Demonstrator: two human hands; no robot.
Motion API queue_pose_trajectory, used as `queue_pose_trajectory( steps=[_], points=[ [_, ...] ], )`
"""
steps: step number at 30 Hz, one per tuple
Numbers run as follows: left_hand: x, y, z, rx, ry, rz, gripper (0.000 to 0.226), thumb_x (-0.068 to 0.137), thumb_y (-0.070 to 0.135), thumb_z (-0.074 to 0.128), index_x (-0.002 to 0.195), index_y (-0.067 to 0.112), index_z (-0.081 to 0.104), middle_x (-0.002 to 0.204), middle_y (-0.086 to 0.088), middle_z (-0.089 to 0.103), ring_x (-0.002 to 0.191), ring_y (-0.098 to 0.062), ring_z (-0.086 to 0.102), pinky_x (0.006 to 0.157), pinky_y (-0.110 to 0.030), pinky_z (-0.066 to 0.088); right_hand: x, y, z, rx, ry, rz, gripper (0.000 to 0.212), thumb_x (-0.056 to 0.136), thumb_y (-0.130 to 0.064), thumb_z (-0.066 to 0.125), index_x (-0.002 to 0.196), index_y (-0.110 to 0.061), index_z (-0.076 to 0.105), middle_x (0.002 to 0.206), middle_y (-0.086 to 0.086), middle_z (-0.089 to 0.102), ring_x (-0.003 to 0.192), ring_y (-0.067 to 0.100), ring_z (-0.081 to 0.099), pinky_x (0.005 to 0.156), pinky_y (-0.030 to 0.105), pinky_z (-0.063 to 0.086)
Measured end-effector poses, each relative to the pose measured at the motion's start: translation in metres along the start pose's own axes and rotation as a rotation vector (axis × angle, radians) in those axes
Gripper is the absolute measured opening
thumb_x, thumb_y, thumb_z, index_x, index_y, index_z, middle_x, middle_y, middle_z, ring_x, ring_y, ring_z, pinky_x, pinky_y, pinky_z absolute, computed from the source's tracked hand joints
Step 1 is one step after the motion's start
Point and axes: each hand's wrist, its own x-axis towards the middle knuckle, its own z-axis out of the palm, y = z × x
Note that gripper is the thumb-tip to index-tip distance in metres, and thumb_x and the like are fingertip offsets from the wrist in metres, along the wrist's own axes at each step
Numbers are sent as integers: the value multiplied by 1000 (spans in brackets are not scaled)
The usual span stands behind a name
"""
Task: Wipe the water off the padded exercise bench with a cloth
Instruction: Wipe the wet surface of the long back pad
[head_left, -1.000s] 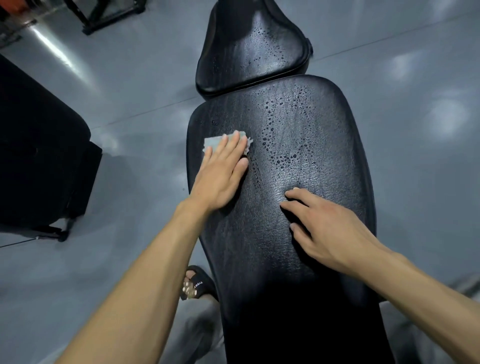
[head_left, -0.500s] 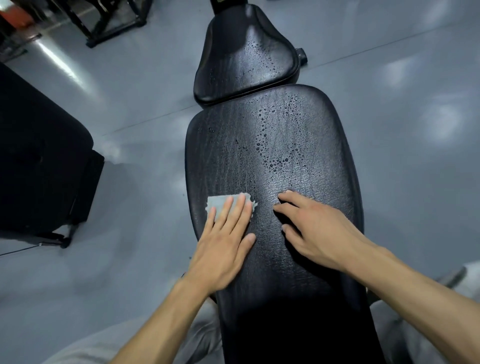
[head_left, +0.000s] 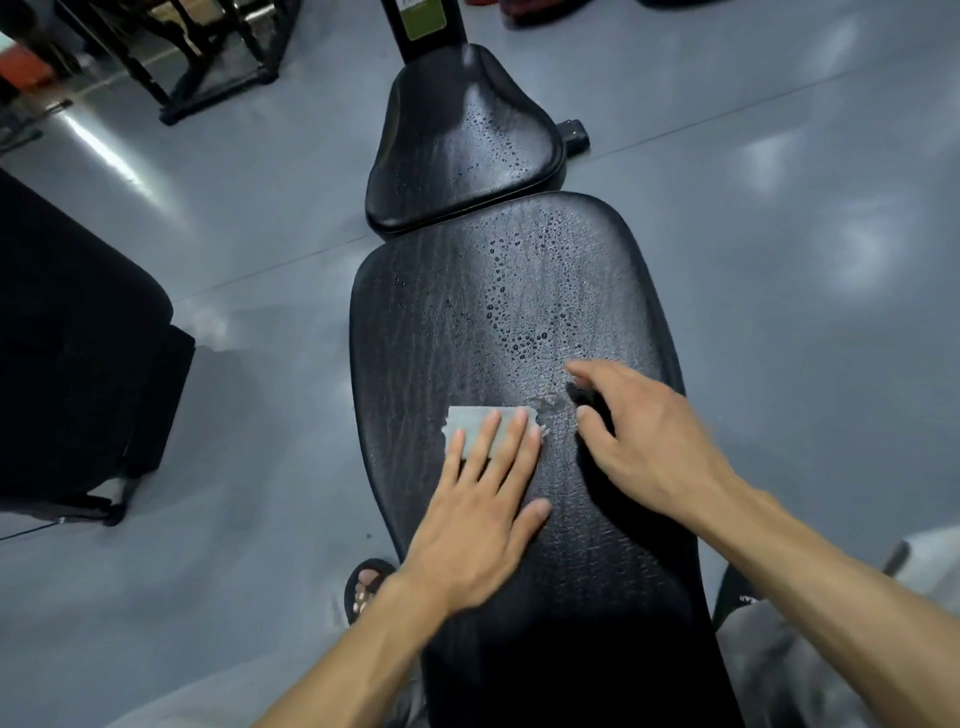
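The black padded bench (head_left: 426, 322) runs away from me, with a smaller seat pad (head_left: 462, 150) beyond it. Water droplets (head_left: 524, 312) bead on the upper right of the long pad and on the seat pad. My left hand (head_left: 483, 514) lies flat with straight fingers pressing a small grey cloth (head_left: 470, 423) onto the pad's left half. My right hand (head_left: 639, 441) rests on the pad just right of the cloth, fingers spread and slightly bent, holding nothing.
Grey glossy floor (head_left: 779, 234) surrounds the bench. A black padded machine (head_left: 78, 364) stands at the left. Black metal frames (head_left: 208, 57) are at the far left back. My sandalled foot (head_left: 366, 582) is on the floor left of the bench, and my knee (head_left: 769, 649) is at its right.
My left hand dragged the cloth down the pad towards me over the second. The right hand stayed on the pad close to the same spot. The view tilted up.
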Motion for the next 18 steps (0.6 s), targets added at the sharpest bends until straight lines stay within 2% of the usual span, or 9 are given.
queue_pose_trajectory(
  steps=[3,8,10,15,18],
  points=[
    [33,-19,-5,14,33,-7,68,106,54,11,164,22,-6,171,6,-16,156,-19,-19,127,-53,0,2,0,1,-12,-29,27,46,97,-24,51,143,-23,53,141,-4,60,129,20,56,108,39,46],
    [101,-33,-26,-61,65,-173,75,97,59,-2,163,24,-10,170,6,-20,155,-17,-22,126,-46,-14,3,-2,1,-13,-38,55,43,94,-25,46,136,-24,56,133,-3,65,122,22,60,101,43,50],
    [104,-27,-29,-87,77,-185,76,97,59,-3,163,22,-9,170,4,-20,155,-18,-23,125,-46,-16,2,-3,1,-31,-45,52,44,92,-28,41,133,-24,58,128,-2,67,118,25,61,97,45,52],
    [52,-11,-22,-43,47,18,67,106,53,5,164,21,-3,171,6,-14,156,-16,-20,127,-46,-8,2,0,0,-56,-58,52,37,93,-23,43,125,-24,62,121,-1,69,115,25,61,96,45,51],
    [62,-29,-26,-53,47,42,64,106,52,5,164,26,0,171,10,-12,156,-12,-18,128,-45,-7,3,2,-1,-76,-75,48,36,96,-20,47,129,-24,61,123,-3,69,118,23,60,98,43,50]
  ],
)
